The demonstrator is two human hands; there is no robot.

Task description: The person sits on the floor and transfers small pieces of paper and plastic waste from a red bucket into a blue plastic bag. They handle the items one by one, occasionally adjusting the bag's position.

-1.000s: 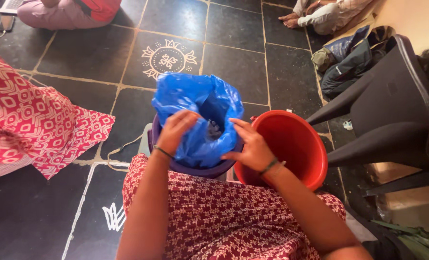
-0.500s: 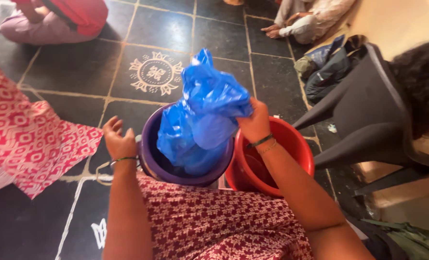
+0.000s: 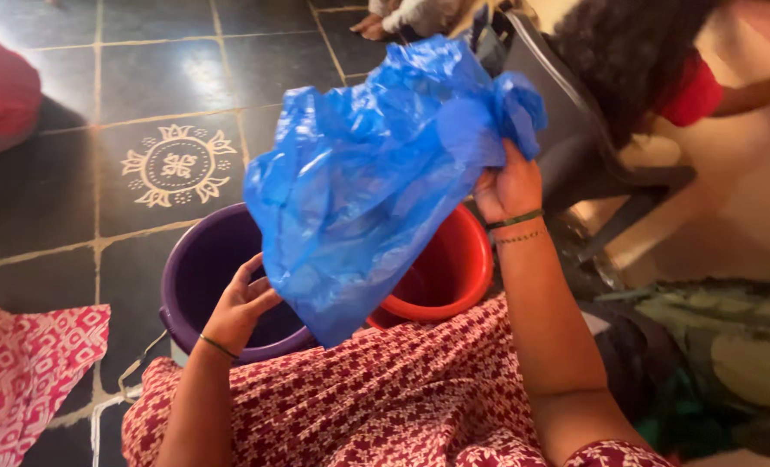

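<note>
Now the right hand [image 3: 506, 186] has lifted the blue bag [image 3: 359, 186] clear of the purple bucket [image 3: 196, 268].

— What do we see of the floor [image 3: 48, 199] here?
— We see dark stone tiles with pale joints, and a white flower-like pattern [image 3: 178, 165] drawn on one tile at upper left.
— And furniture?
— We find a dark plastic chair [image 3: 575, 147] at upper right, its legs on a lighter, sunlit patch of ground [image 3: 748, 207].
— Anything at the edges?
— We note red-and-white patterned cloth [image 3: 22, 372] at lower left.
</note>
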